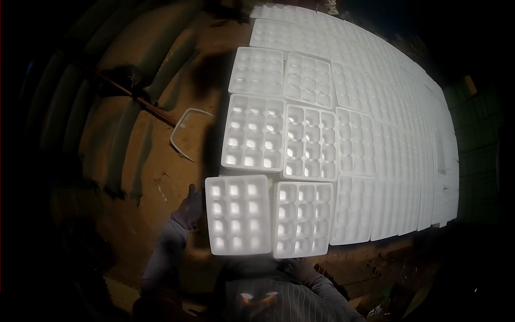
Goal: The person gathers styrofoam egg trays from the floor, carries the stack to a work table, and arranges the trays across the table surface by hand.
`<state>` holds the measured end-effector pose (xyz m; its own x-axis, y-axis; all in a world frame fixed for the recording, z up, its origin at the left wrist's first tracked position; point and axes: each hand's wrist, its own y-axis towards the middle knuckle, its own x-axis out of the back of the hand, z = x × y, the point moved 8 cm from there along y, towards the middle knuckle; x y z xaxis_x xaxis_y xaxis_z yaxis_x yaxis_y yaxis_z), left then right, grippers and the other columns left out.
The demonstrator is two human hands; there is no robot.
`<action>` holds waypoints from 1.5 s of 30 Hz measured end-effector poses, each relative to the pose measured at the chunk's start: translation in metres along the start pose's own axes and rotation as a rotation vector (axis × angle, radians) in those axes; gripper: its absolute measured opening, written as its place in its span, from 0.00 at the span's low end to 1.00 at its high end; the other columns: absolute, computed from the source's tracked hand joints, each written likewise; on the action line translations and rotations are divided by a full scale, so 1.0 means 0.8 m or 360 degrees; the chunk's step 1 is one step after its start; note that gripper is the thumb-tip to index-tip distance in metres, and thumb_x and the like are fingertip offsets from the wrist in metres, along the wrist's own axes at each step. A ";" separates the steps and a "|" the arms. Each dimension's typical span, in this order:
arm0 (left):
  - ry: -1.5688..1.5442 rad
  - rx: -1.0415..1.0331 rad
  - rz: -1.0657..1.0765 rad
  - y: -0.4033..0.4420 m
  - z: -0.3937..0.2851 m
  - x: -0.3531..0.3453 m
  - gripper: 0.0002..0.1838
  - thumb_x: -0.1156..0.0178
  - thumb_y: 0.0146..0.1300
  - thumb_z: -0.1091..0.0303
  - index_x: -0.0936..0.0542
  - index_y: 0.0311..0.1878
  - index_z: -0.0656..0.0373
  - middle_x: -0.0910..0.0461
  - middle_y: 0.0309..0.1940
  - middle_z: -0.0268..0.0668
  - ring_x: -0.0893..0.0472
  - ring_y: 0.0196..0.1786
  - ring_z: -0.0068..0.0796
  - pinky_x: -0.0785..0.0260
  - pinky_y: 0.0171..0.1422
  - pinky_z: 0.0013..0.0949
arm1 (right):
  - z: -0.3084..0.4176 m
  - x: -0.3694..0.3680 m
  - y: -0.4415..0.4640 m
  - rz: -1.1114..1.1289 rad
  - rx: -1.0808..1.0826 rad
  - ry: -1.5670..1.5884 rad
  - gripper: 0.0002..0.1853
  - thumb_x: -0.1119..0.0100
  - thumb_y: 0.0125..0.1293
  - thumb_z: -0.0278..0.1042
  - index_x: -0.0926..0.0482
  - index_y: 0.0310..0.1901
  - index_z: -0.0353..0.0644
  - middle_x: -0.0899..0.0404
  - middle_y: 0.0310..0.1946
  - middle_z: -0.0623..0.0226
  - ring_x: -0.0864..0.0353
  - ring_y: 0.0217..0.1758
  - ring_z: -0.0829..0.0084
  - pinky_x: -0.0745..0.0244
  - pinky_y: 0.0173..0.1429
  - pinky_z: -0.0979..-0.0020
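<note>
My left hand [189, 209], in a dark glove, is beside the left edge of the nearest white celled tray [239, 214]. One finger or the thumb points up and away from the palm; whether the hand touches the tray I cannot tell. This tray sits slightly askew, apart from the tray behind it. To its right lies a second white tray [303, 220] with the same square hollows. My right hand [296, 263] is low at that tray's front edge, dark and largely hidden, so its fingers do not show.
Many more white trays [253, 131] stand in tight rows ahead and to the right. Stacked full sacks [123, 145] lie on the left, with a long pole [137, 99] across them. A bent white frame piece [179, 129] lies on the brown ground.
</note>
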<state>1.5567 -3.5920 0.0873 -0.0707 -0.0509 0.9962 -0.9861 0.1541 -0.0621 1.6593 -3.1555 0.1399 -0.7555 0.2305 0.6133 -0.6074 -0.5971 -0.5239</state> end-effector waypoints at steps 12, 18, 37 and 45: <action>-0.3336 0.0804 0.0337 0.079 -0.086 0.047 0.34 0.61 0.77 0.40 0.34 0.72 0.59 0.27 0.64 0.41 0.24 0.59 0.37 0.29 0.65 0.40 | 0.041 0.087 0.009 -0.0263 -0.0052 -0.0145 0.20 0.40 0.61 0.40 0.20 0.54 0.43 0.18 0.50 0.52 0.19 0.53 0.53 0.25 0.59 0.56; -0.3132 0.0763 0.0454 0.097 -0.073 0.047 0.35 0.59 0.77 0.41 0.38 0.74 0.59 0.32 0.68 0.42 0.29 0.66 0.37 0.34 0.70 0.40 | -0.169 0.028 -0.031 -0.0324 -0.0547 -0.0249 0.20 0.40 0.63 0.46 0.15 0.49 0.41 0.16 0.49 0.53 0.17 0.53 0.53 0.24 0.58 0.55; -0.1711 0.0821 -0.0949 0.119 -0.364 0.239 0.34 0.59 0.79 0.46 0.44 0.78 0.59 0.44 0.77 0.43 0.42 0.77 0.37 0.48 0.79 0.39 | -0.504 0.219 -0.251 -0.0469 -0.0622 0.0041 0.17 0.40 0.61 0.49 0.12 0.43 0.46 0.14 0.47 0.59 0.16 0.52 0.53 0.25 0.55 0.49; -0.1497 0.0129 -0.0500 0.216 -0.768 0.295 0.29 0.61 0.81 0.58 0.45 0.78 0.62 0.48 0.80 0.43 0.50 0.82 0.38 0.56 0.83 0.40 | -0.666 0.316 -0.326 -0.0548 -0.0625 -0.0066 0.19 0.38 0.60 0.48 0.14 0.46 0.45 0.15 0.49 0.56 0.18 0.57 0.56 0.30 0.61 0.45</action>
<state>1.4621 -2.9716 0.3491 0.1395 -0.8448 0.5165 -0.9853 -0.0666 0.1573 1.4958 -2.5321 0.1167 -0.4903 0.3275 0.8077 -0.8712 -0.1572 -0.4651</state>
